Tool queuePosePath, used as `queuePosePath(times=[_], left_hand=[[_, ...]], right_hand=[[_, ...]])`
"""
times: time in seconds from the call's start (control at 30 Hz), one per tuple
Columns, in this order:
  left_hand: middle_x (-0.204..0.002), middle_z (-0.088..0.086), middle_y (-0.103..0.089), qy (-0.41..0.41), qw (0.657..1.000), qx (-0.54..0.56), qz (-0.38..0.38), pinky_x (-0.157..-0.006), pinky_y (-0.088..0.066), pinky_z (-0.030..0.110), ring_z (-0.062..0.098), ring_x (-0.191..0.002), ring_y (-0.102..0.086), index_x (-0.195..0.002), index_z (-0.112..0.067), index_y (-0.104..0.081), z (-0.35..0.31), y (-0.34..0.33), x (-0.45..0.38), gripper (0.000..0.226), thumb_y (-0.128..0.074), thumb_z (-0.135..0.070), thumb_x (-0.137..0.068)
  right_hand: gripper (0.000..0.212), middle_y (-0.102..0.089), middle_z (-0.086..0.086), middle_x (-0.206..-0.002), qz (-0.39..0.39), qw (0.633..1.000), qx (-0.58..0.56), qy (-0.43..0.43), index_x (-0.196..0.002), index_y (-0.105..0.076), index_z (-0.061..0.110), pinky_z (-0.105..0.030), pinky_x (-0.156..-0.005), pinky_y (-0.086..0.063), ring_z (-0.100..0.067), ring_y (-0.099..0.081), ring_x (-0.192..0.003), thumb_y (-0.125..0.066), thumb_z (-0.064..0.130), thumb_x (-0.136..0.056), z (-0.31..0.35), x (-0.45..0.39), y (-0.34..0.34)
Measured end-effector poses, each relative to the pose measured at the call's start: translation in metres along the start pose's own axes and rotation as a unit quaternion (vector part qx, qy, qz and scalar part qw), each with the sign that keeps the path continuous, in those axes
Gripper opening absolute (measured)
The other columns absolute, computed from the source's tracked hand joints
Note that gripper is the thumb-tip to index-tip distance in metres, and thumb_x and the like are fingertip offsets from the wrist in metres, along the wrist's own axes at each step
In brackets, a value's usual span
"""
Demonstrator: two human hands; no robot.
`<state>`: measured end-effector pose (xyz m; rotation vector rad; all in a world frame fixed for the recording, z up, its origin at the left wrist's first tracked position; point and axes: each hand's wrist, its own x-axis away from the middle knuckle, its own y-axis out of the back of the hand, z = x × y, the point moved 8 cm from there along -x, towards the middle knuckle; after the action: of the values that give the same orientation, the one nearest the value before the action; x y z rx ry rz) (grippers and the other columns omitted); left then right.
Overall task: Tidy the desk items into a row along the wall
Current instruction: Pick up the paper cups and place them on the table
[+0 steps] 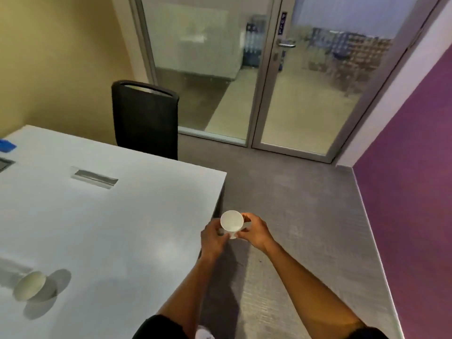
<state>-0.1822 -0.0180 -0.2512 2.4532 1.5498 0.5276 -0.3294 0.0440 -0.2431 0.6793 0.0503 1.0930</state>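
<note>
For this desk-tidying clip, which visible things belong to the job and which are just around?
Job:
white cup, held by left hand and right hand
round pale item on the desk
blue item

Just around:
black chair
glass door

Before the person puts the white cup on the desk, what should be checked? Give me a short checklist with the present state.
1. Left hand grips white cup: ok.
2. Right hand grips cup: ok.
3. Cup over the desk: not ok, it is past the desk edge, above the floor.
4. Cup empty: cannot tell.
5. Round object placed along the wall: not ok, it is at the near side.
</note>
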Motion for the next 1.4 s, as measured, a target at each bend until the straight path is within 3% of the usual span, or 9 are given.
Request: queuePosePath(times=[0.1, 0.23, 0.43, 0.53, 0.7, 0.83, 0.97, 1.2, 1.4], left_hand=[[-0.107, -0.003, -0.065, 0.035, 0.996, 0.05, -0.058, -0.085, -0.053, 0.029, 0.019, -0.096, -0.064, -0.111, -0.018, -0.061, 0.004, 0.045, -0.031, 0.041, -0.079, -0.024, -0.075], [-0.109, 0.004, -0.069, 0.052, 0.988, 0.042, -0.138, -0.086, -0.056, 0.037, 0.02, -0.095, -0.065, -0.112, -0.014, -0.062, 0.022, 0.108, -0.06, 0.048, -0.082, -0.025, -0.07], [-0.104, 0.001, -0.069, 0.09, 0.966, 0.056, -0.235, -0.073, -0.05, 0.017, 0.016, -0.095, -0.065, -0.108, -0.011, -0.063, 0.054, 0.18, -0.09, 0.044, -0.082, -0.018, -0.069], [-0.103, 0.001, -0.07, 0.11, 0.953, 0.055, -0.276, -0.07, -0.047, 0.015, 0.017, -0.094, -0.065, -0.107, -0.011, -0.064, 0.067, 0.205, -0.103, 0.042, -0.08, -0.018, -0.069], [-0.104, 0.002, -0.069, 0.171, 0.92, 0.067, -0.345, -0.072, -0.049, 0.025, 0.024, -0.076, -0.063, -0.11, -0.016, -0.063, 0.087, 0.243, -0.137, 0.041, -0.078, -0.016, -0.072], [-0.105, 0.002, -0.07, 0.212, 0.889, 0.089, -0.396, -0.079, -0.052, 0.032, 0.023, -0.077, -0.065, -0.112, -0.018, -0.064, 0.1, 0.267, -0.162, 0.042, -0.076, -0.013, -0.073], [-0.107, 0.003, -0.07, 0.232, 0.861, 0.119, -0.437, -0.083, -0.055, 0.038, 0.023, -0.085, -0.069, -0.113, -0.016, -0.063, 0.11, 0.284, -0.184, 0.044, -0.075, -0.01, -0.071], [-0.113, 0.006, -0.068, 0.265, 0.833, 0.144, -0.464, -0.088, -0.054, 0.037, 0.026, -0.097, -0.067, -0.119, -0.012, -0.061, 0.119, 0.298, -0.217, 0.049, -0.067, 0.0, -0.073], [-0.116, 0.008, -0.067, 0.295, 0.814, 0.148, -0.479, -0.09, -0.053, 0.035, 0.024, -0.104, -0.063, -0.12, -0.01, -0.061, 0.129, 0.304, -0.231, 0.047, -0.066, -0.001, -0.074]], right_hand=[[0.06, -0.061, 0.001, -0.116, 0.046, 0.998, 0.005, 0.03, -0.121, -0.057, 0.016, -0.033, -0.094, -0.052, -0.021, -0.06, -0.109, -0.084, 0.009, -0.068, 0.043, -0.044, -0.035], [0.065, -0.057, 0.007, -0.111, 0.116, 0.991, 0.012, 0.071, -0.124, -0.053, 0.018, -0.017, -0.078, -0.046, -0.014, -0.058, -0.1, -0.085, 0.016, -0.068, 0.097, -0.081, -0.088], [0.063, -0.059, 0.002, -0.116, 0.207, 0.966, 0.058, 0.144, -0.124, -0.052, 0.017, -0.016, -0.075, -0.046, -0.014, -0.059, -0.091, -0.085, 0.018, -0.069, 0.16, -0.127, -0.164], [0.06, -0.062, -0.002, -0.115, 0.24, 0.952, 0.077, 0.173, -0.122, -0.054, 0.016, -0.014, -0.071, -0.048, -0.014, -0.062, -0.088, -0.084, 0.017, -0.07, 0.179, -0.15, -0.195], [0.051, -0.062, -0.003, -0.113, 0.3, 0.927, 0.086, 0.209, -0.119, -0.056, 0.014, -0.013, -0.069, -0.046, -0.016, -0.06, -0.09, -0.077, 0.009, -0.073, 0.215, -0.197, -0.248], [0.05, -0.063, -0.002, -0.111, 0.347, 0.903, 0.104, 0.229, -0.118, -0.057, 0.015, -0.021, -0.072, -0.049, -0.018, -0.061, -0.088, -0.077, 0.008, -0.072, 0.239, -0.236, -0.288], [0.049, -0.063, -0.002, -0.11, 0.379, 0.886, 0.115, 0.243, -0.117, -0.058, 0.015, -0.011, -0.064, -0.046, -0.017, -0.061, -0.087, -0.074, 0.003, -0.073, 0.258, -0.265, -0.319], [0.05, -0.062, 0.004, -0.108, 0.411, 0.876, 0.11, 0.229, -0.118, -0.057, 0.017, -0.008, -0.06, -0.044, -0.019, -0.062, -0.094, -0.074, 0.002, -0.074, 0.269, -0.303, -0.353], [0.048, -0.064, 0.004, -0.107, 0.427, 0.87, 0.114, 0.221, -0.114, -0.059, 0.02, -0.017, -0.069, -0.046, -0.021, -0.065, -0.091, -0.073, 0.001, -0.072, 0.266, -0.322, -0.372]])
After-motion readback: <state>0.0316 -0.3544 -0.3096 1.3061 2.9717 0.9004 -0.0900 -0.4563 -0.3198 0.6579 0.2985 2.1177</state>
